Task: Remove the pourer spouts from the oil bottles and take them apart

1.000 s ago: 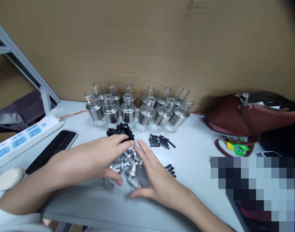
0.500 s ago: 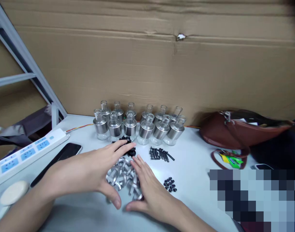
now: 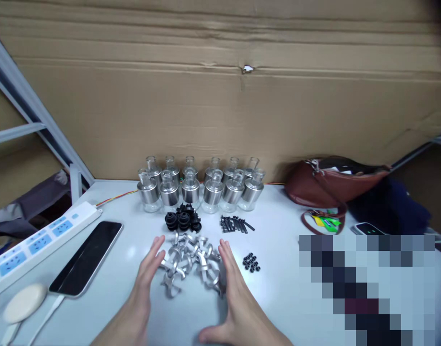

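My left hand is held on edge just left of a heap of silver metal clips, fingers stretched, nothing in it. On the heap's right side stands my right hand, open too, with the thumb spread and its fingers close to or touching the outer clips. Behind the heap lies a pile of black round caps. To its right are several thin black rods and a cluster of small black rings. Two rows of glass bottles with metal bands stand at the back.
A white power strip, a phone and a round cream pad lie on the left. At the right rest a brown bag and another device. A cardboard wall closes off the back.
My left hand has drawn back and left from over the black caps and clips, uncovering them. My right hand has shifted to the heap's right edge. The view has moved slightly.
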{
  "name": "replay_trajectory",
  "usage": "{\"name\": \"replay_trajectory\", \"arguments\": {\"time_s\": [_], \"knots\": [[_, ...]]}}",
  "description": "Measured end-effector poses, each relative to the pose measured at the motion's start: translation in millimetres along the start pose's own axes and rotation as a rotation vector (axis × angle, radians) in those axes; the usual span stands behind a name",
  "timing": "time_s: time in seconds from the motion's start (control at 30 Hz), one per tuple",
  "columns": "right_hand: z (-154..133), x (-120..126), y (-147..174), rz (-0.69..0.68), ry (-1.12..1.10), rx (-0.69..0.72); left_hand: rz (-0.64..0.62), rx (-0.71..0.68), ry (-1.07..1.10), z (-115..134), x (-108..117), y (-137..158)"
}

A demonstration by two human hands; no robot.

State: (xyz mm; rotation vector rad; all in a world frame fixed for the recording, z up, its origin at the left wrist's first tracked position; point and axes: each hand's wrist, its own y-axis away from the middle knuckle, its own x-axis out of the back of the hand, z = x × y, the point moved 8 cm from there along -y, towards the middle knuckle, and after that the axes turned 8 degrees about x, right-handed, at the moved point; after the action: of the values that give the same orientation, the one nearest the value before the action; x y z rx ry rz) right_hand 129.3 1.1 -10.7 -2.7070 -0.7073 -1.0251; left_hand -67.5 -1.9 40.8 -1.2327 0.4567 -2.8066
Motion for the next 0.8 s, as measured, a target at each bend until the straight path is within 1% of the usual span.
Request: {"name": "replay_trajectory", "arguments": {"time_s": [0.07,0.17,0.3,0.4,0.53,0.67,0.8], "knots": [[-7,2,-6,0.006,0.050,0.081,-0.012,-0.036,-0.038,-5,-14,2],[-17,9,-19,-0.014,0.098,0.197,-0.106,-0.072,-0.152,-13,-21,-8],[-16,13,-33,-0.037,0.080,0.201,-0.256,-0.008,-0.187,-26,-25,-27],[-15,12,-41,-0.029,0.070,0.216,-0.335,-0.001,-0.187,-27,-38,-32],[-15,7,-50,-0.033,0.073,0.234,-0.318,-0.026,-0.211,-24,-47,-32],[-18,5,-55,-0.025,0.071,0.233,-0.309,-0.015,-0.184,-23,-45,-28],[-27,-4,-53,-0.051,0.078,0.272,-0.279,0.031,-0.106,-23,-42,-23]]}}
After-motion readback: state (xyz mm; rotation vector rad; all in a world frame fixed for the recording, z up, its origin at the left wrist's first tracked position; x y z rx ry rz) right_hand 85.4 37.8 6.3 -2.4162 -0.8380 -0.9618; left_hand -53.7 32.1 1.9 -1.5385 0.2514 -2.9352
